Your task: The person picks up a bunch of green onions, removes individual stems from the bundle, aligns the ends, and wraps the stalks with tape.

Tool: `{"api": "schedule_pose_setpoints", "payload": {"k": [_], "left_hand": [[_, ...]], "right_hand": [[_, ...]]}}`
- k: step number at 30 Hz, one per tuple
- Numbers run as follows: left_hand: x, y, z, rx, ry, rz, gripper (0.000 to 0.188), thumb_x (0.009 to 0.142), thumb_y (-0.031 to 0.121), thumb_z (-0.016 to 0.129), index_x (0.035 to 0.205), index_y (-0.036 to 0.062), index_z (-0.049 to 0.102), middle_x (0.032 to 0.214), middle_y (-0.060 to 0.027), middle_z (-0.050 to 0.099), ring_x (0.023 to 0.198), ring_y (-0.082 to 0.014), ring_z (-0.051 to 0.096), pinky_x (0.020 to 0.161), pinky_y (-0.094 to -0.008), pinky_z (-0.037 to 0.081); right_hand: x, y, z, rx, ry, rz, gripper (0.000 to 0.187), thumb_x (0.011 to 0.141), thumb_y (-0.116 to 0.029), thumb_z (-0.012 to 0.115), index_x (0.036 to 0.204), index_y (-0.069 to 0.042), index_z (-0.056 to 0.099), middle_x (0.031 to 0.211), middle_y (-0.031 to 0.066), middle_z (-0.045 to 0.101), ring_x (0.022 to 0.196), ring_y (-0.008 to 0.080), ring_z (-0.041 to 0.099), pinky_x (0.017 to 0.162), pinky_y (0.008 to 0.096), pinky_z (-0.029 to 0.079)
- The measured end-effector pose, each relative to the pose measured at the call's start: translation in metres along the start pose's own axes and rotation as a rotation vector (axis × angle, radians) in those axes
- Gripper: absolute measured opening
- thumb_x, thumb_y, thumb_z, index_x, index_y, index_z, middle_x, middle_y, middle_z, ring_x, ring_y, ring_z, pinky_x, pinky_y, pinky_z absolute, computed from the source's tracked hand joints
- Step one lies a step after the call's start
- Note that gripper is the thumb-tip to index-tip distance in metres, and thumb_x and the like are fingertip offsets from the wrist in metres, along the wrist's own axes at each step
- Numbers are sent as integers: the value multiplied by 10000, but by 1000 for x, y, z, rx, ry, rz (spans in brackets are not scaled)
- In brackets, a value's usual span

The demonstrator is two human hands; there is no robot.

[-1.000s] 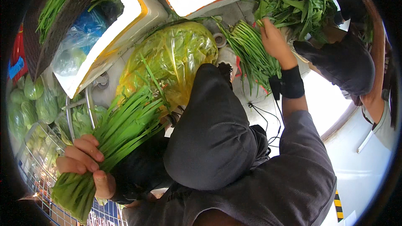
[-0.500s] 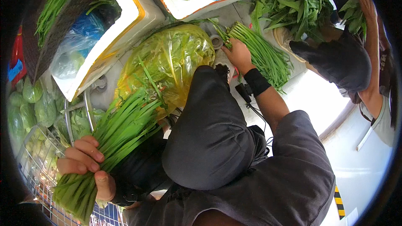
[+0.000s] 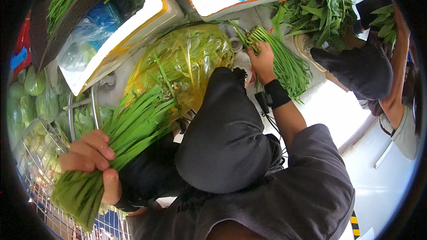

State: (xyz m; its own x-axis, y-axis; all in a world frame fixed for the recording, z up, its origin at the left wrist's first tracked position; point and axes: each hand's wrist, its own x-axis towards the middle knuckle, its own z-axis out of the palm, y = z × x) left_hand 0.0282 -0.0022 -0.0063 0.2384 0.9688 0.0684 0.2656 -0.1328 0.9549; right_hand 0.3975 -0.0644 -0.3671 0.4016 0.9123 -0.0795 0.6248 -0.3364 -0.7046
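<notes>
My left hand [image 3: 91,158] is wrapped round a thick bunch of garlic chives [image 3: 138,122], its pale cut ends hanging below my fist and its green leaves pointing up and right. On the floor beyond my knee lies a second pile of chives [image 3: 289,69]. At that pile's upper left end, the fingers of my right hand [image 3: 262,60] are closed on a few stems; their tips are partly hidden. Between the two hands sits a yellow plastic bag [image 3: 189,62] full of leafy greens, with some loose leaves across its lower left side.
White foam boxes [image 3: 162,15] stand at the far side, one with leafy vegetables. A wire cart [image 3: 53,195] and wrapped green gourds [image 3: 35,93] are at the left. Loose greens [image 3: 322,15] lie far right, beside another person [image 3: 360,69] crouching in black trousers, handling leaves.
The view has shifted slightly. My left hand still grips its bunch, tipped a little. My right hand stays at the pile's end, its fingers now pointing more upward.
</notes>
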Motion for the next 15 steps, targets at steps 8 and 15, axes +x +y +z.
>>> {"api": "schedule_pose_setpoints", "payload": {"k": [8,15], "left_hand": [[2,2,0,-99,-31,98,307,862,49,708,1050,77,467,857,-64,523,833,-210,546,900,-452,443],[-9,8,4,-219,-20,189,327,856,-119,648,1073,56,477,902,-61,530,892,-194,559,901,-371,479]], "right_hand": [[14,-90,-153,184,-90,-93,92,1023,-67,527,1106,-31,513,923,88,674,877,140,590,804,302,468],[34,-193,-259,390,-41,-477,146,1076,-97,453,1091,3,559,888,31,582,884,112,553,845,245,447]]}}
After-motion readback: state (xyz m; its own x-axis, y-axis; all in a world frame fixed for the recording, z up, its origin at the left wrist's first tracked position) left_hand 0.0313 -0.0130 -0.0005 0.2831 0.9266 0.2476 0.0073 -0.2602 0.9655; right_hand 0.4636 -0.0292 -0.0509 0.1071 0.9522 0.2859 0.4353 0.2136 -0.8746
